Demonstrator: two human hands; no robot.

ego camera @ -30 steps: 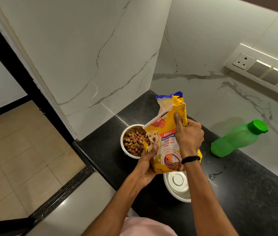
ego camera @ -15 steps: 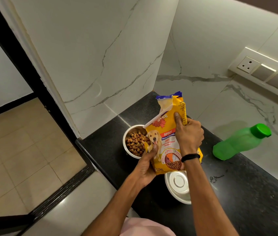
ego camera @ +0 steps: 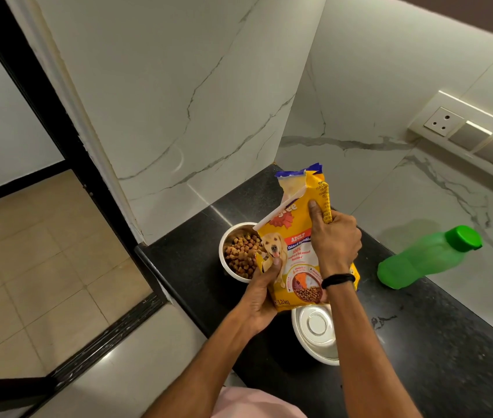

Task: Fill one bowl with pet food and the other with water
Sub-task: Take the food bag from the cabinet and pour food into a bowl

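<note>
— Inspecting: which step is in hand?
— Food bowl (ego camera: 240,254) is filled. Both hands grip the upright food bag (ego camera: 298,251) beside it: left hand (ego camera: 258,300) fingers wrapped low, right hand (ego camera: 334,241) clenched high.
— Next?
— Water, I judge (empty bowl (ego camera: 317,336) below the bag; green bottle (ego camera: 426,257) well right).

Both hands grip food bag (ego camera: 296,254) upright btwn filled bowl (ego camera: 240,254) & empty bowl (ego camera: 314,336).

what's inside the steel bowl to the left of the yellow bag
Brown kibble fills the steel bowl; the yellow bag and left hand cover its right side.
</note>
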